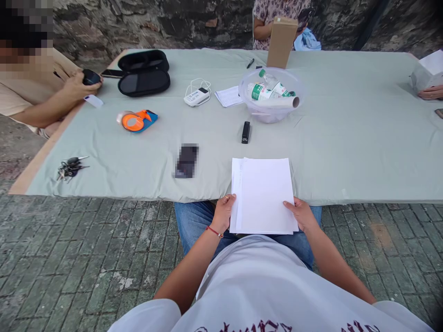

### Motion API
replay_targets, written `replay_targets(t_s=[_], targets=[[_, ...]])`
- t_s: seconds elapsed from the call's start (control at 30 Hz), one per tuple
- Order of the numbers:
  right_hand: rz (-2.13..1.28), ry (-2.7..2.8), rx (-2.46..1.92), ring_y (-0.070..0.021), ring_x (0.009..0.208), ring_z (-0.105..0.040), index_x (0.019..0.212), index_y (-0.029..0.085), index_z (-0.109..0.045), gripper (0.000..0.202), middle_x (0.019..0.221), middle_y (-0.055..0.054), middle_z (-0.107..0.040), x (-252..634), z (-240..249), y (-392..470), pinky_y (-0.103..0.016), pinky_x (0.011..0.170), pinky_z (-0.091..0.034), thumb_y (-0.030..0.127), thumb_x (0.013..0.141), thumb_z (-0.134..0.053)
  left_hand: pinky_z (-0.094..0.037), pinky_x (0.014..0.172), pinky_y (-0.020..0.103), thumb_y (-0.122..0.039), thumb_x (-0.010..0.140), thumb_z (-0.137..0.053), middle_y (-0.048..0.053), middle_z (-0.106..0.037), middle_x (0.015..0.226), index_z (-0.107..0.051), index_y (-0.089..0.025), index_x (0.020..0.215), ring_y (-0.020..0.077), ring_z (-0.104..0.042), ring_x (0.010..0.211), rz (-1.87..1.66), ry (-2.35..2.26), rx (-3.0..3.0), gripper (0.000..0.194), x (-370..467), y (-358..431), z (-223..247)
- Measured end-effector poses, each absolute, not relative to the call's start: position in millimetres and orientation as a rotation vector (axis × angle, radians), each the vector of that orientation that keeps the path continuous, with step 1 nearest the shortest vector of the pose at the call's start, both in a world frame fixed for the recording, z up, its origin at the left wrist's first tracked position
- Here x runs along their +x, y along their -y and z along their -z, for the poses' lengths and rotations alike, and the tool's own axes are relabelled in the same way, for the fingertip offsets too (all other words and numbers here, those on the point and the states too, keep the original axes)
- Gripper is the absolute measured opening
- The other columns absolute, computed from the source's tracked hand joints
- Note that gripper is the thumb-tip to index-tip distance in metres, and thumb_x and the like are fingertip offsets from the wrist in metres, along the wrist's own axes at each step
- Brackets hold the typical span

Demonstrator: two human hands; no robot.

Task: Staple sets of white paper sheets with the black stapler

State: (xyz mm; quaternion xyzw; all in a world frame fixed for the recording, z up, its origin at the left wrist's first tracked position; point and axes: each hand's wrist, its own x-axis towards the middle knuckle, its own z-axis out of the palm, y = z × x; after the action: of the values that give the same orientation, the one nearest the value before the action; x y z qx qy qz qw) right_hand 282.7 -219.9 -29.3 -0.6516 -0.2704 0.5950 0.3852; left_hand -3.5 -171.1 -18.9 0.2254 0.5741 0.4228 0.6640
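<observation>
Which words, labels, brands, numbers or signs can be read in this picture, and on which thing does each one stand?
None reads clearly.
White shirt: dark red lettering, cut off by the lower edge.
Bottle labels: too small and blurred.
White device: dark marks, too small.
Sheet by the bowl: faint print, too small.
Black stapler: pale marks, unreadable.
Paper sheets in the left hand and right hand: faint marks near their left edge, unreadable.

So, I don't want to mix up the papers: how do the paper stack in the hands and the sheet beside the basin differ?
The paper stack is held by the left hand and right hand; the sheet beside the basin lies unheld on the table. The stack's top page looks blank, while the sheet bears faint marks. Both are whitish paper.
</observation>
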Motion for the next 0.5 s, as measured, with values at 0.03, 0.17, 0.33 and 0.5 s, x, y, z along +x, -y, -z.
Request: replay_targets(t_s=[0.03,0.17,0.33,0.5], targets=[[-1.474,0.699,-1.692,-0.0273,0.096,-0.073,0.104,0.024,-0.071,0.037,0.108,-0.004,-0.076,287,30,219,-0.038,0.083,-0.06,0.044,0.074,-0.075,-0.042,0.058,0.026,-0.051,0.063,-0.08,-0.002,-0.058,0.061,-0.057,-0.017,0.067,0.012,-0.053,0.057,-0.951,-1.283,0.515,0.042,-3,171,18],[-1.324,0.669,-1.751,-0.0263,0.091,-0.073,0.102,0.024,-0.071,0.034,0.101,-0.004,-0.078,309,26,215,-0.038,0.084,-0.06,0.042,0.073,-0.075,-0.045,0.064,0.027,-0.047,0.068,-0.077,-0.002,-0.063,0.066,-0.059,-0.017,0.082,0.0139,-0.057,0.062,-1.011,-1.304,0.598,0.037,-7,171,18],[-1.392,0.576,-1.628,-0.025,0.09,-0.074,0.105,0.023,-0.071,0.039,0.103,-0.004,-0.077,320,10,212,-0.038,0.084,-0.06,0.038,0.07,-0.08,-0.041,0.059,0.025,-0.034,0.07,-0.074,-0.005,-0.062,0.064,-0.055,-0.021,0.115,0.0136,-0.055,0.056,-1.061,-1.426,0.716,0.05,-13,170,20],[-1.541,0.61,-1.569,-0.0255,0.09,-0.074,0.104,0.024,-0.072,0.04,0.104,-0.005,-0.077,299,1,210,-0.038,0.082,-0.061,0.042,0.069,-0.08,-0.042,0.064,0.026,-0.038,0.067,-0.073,0.002,-0.068,0.076,-0.07,-0.016,0.083,0.0153,-0.058,0.068,-0.977,-1.386,0.662,0.027,-9,170,16]])
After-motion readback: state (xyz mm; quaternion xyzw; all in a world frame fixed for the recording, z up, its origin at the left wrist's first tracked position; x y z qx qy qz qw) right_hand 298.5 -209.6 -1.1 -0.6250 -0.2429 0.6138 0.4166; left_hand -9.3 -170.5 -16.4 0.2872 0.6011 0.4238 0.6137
